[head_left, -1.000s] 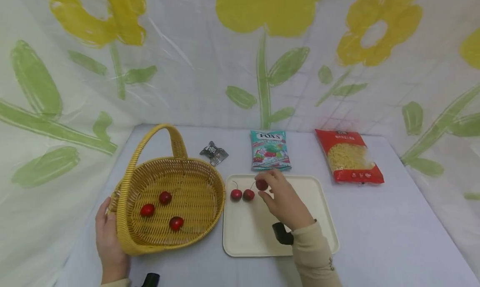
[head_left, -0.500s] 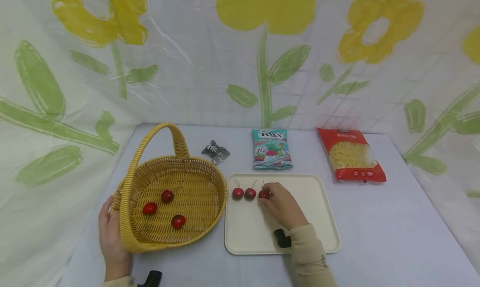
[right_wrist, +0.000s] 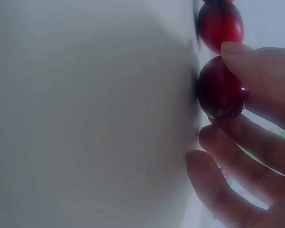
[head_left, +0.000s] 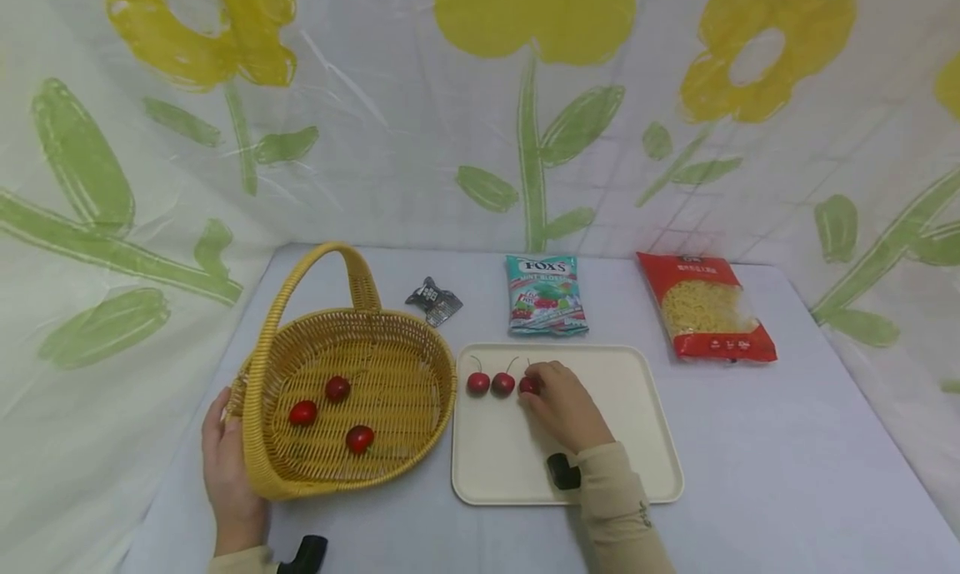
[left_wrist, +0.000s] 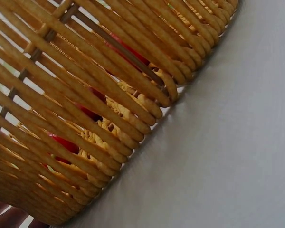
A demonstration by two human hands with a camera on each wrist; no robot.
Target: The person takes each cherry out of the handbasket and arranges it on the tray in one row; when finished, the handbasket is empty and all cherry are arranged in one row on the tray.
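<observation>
Nearest, the L hand (head_left: 228, 466) is laid on the outside wall of the yellow basket (head_left: 258, 466), w/ its thumb up by the rim. Its fingers are on the far side of the wall, so it can't be told if they are curled or flat. In the L wrist view only the basket weave (left_wrist: 109, 95) and red shapes behind it are seen.

Three red cherries (head_left: 337, 388) are seen lying apart on the basket floor.

Next to the basket, a cream tray (head_left: 645, 441) is set on the table. The R hand (head_left: 566, 407) is rested on it. A third cherry (head_left: 528, 385) is pinched at its fingertips (right_wrist: 242, 52), w/ the thumb on one side & a finger on the other. It is down on the tray, just beside two more cherries (head_left: 491, 383), all in a row. The close one (right_wrist: 220, 24) is seen almost touching it in the R wrist view.

So the step looks to be: a cherry being set down in the row. Next, prob. the fingers must be opened gently so it is not rolled away.

Farther back, a small dark wrapper (head_left: 434, 299), a candy bag (head_left: 546, 294) & a red noodle pack (head_left: 705, 317) are laid. A flower cloth (head_left: 525, 99) is hung behind.
</observation>
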